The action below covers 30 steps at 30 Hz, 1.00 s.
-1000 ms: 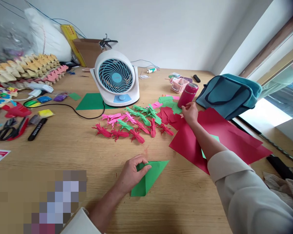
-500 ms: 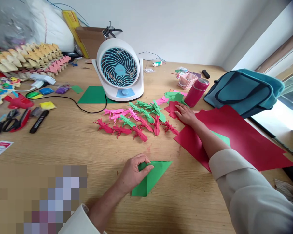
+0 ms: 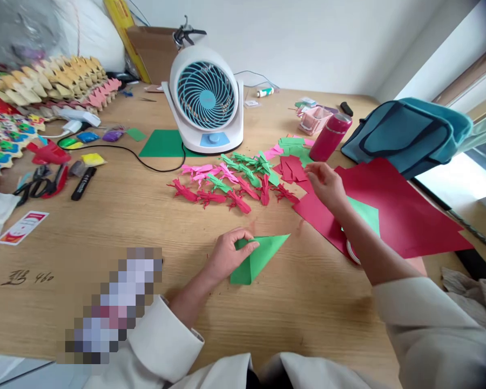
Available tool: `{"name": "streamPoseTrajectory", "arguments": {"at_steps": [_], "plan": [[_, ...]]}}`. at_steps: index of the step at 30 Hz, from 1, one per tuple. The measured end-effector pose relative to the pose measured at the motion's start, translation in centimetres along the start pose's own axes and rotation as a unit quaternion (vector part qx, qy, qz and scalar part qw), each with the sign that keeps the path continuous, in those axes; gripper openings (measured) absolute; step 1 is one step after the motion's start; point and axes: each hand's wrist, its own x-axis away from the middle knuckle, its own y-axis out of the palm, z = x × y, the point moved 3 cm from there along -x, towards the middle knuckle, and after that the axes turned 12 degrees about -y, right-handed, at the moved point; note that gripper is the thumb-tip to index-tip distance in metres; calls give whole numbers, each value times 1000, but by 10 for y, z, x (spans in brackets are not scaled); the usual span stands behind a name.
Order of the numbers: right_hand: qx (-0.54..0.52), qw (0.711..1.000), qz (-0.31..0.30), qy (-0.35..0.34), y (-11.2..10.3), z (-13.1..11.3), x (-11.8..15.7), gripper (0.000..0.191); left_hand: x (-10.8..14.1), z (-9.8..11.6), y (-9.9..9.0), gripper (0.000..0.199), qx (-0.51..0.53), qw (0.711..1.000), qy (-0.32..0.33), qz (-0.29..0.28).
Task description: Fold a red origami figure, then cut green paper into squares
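Note:
Between the thumb and fingers of my left hand (image 3: 233, 251) is a folded green paper (image 3: 263, 254), near the table's front. My right hand (image 3: 326, 183) is raised over the red sheets at the right, its fingers bent together; whether anything is between them is too small to tell. Just left of it lie small red paper pieces (image 3: 292, 168). Folded paper figures in red (image 3: 238, 202), pink (image 3: 198, 170) and green (image 3: 249, 175) are clustered in the middle. Under my right forearm a light green sheet (image 3: 366, 215) rests on large red paper (image 3: 405, 216).
A white fan (image 3: 208, 100) stands behind the figures. At the right are a red bottle (image 3: 331, 136), a pink basket (image 3: 314, 120) and a teal bag (image 3: 409, 135). Scissors (image 3: 38, 183) and a black marker (image 3: 83, 183) lie left. A blurred-out object (image 3: 121, 297) lies front left.
My right hand has lifted off the small red pieces and moved a little right, its fingers now bent. My left hand still holds the green paper. The whole view has shifted.

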Motion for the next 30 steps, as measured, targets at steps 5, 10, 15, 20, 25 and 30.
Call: {"name": "streamPoseTrajectory", "arguments": {"at_steps": [5,10,15,20,25,30], "plan": [[-281,940,-129,143,5,-87,81,37,6,11,0,15,-13,999,27,16],[-379,887,-133,226,20,-112,124,49,14,22,2,12,-22,996,79,24],[-446,851,-84,262,34,-111,137,48,21,29,6,9,-45,994,103,12],[-483,827,-61,281,37,-115,143,48,24,32,6,11,-45,994,96,19],[-462,839,-62,281,35,-115,144,46,27,34,5,13,-43,992,109,39],[-433,854,-61,282,32,-113,143,31,31,38,4,14,-58,990,122,49]]}}
